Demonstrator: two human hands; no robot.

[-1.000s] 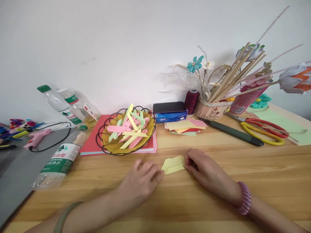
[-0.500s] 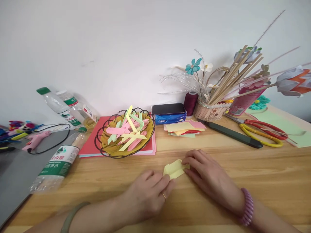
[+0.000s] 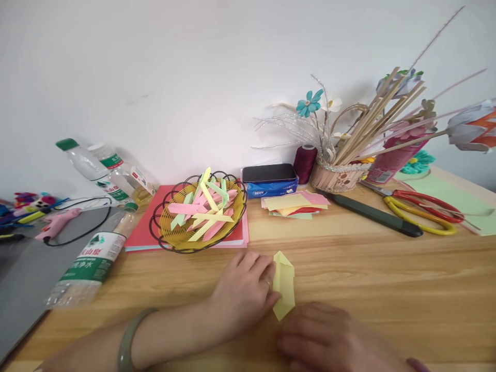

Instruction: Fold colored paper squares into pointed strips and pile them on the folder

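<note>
yellow paper (image 3: 284, 287) — against left grip (image 3: 245, 292)

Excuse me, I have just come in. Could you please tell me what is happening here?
A person's left hand has its fingers at the left edge of a folded yellow paper on the table. The right hand, blurred, is close to the paper's near end; contact is unclear. Behind them, a basket holds folded paper strips, and a stack of coloured papers lies right of it.
</note>
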